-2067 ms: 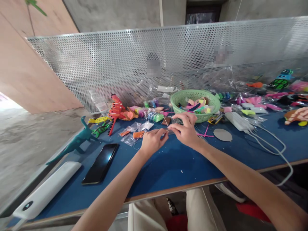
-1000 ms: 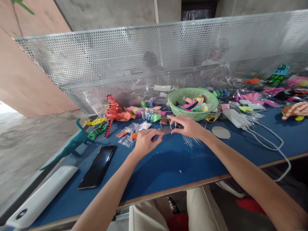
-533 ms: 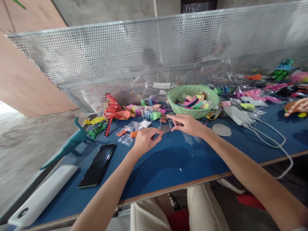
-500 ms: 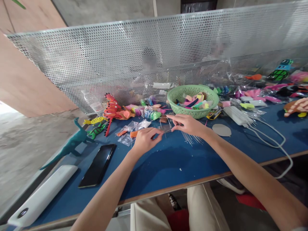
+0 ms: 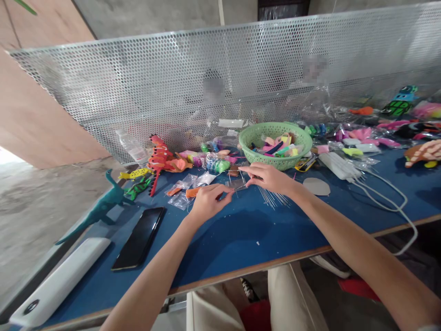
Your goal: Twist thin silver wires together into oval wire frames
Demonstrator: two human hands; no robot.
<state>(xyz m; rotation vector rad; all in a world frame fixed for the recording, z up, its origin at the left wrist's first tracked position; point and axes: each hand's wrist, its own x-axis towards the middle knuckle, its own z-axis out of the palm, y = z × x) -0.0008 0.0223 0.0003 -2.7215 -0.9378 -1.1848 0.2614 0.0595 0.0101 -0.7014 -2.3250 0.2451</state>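
Observation:
Between my two hands is a thin bent wire frame (image 5: 237,186), raised over the blue table (image 5: 227,239). My left hand (image 5: 211,201) pinches its near left part between thumb and fingertips. With thumb and forefinger, my right hand (image 5: 267,178) closes on its right side. Just beyond the wire lies a small brown block (image 5: 234,170). Several loose straight wires (image 5: 274,197) are spread on the table under my right hand. Small clear bags with orange pieces (image 5: 179,193) lie left of my left hand.
A green basket (image 5: 275,162) of coloured clay pieces stands behind my right hand. At left are a phone (image 5: 138,238), a white power bank (image 5: 62,280) and a teal dinosaur (image 5: 99,204). A power strip (image 5: 336,165) with cables lies right. A perforated metal screen (image 5: 165,87) runs behind.
Almost nothing differs. Both hands hold the wire in nearly the same place, and the view has shifted very slightly.

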